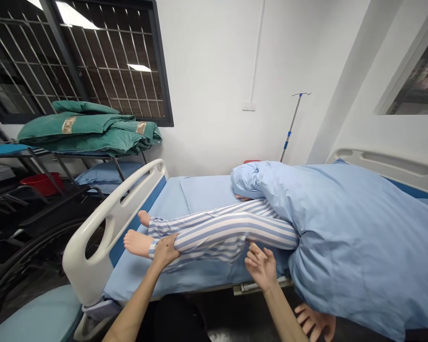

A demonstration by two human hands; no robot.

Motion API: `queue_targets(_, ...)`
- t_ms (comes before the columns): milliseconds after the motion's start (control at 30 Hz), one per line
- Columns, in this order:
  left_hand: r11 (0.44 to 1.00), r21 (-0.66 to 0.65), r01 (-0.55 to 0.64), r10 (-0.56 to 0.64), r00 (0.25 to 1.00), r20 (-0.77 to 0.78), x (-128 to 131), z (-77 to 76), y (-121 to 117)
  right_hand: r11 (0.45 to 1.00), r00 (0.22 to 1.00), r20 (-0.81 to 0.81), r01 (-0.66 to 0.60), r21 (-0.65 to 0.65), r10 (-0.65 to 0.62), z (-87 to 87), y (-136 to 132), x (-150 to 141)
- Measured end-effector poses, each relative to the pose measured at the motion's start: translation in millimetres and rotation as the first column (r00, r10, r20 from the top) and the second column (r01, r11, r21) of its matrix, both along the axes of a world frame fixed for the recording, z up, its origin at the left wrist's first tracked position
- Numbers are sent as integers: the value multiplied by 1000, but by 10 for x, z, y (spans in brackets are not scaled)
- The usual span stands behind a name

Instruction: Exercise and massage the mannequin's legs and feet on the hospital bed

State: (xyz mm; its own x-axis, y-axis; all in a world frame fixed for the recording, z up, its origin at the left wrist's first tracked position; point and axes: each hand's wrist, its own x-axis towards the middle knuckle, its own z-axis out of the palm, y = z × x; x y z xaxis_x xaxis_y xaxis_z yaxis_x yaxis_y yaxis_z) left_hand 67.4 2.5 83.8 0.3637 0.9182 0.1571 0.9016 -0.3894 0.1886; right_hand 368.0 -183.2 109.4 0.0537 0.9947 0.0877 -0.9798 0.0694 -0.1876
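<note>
from the head view, the striped leg (214,235) lies at 6 o'clock on the flat blue bed (210,187). it looks heavy and bendy, and its loose cloth may slip; ankle and knee seem good holds. the left hand (166,250) is curled around it near the foot (137,243). the right hand (262,266) is half spread by the knee; i cannot tell if it touches. puffy quilt (364,232) at 4, green bedding (92,130) at 10, pole (292,126) at 2.

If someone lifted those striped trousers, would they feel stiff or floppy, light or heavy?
Probably floppy: the striped trousers wrinkle into loose folds. Lifting them where the left hand holds would likely feel heavy, since a foot pokes out and they look filled.
</note>
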Motion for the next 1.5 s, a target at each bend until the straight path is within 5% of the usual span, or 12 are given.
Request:
queue_targets(133, 1000, -16, 1, 0, 997, 78, 264, 23, -55, 999, 999, 3, 33, 17, -33, 246, -20, 96)
queue_targets(300, 994, -104, -27, 47, 979, 196, 582, -146, -245, 997, 996, -50, 79, 25, -78, 429, -63, 191)
queue_targets(500, 989, -137, -60, 95, 957, 272, 782, -414, -412, 991, 990, 59, 130, -45, -127, 411, -80, 201)
queue_targets(667, 988, -150, -43, 84, 956, 282, 760, -443, -413, 984, 979, 130, 165, -69, -155, 394, -76, 176)
queue_targets(1200, 996, 28, 90, -91, 995, 44, 216, 201, -160, 986, 976, 174, 143, -81, -128, 294, -132, 146)
queue_targets(1500, 975, 168, 148, -113, 973, -202, -330, 692, -110, 982, 991, 135, 30, -186, -5, -272, -11, -107)
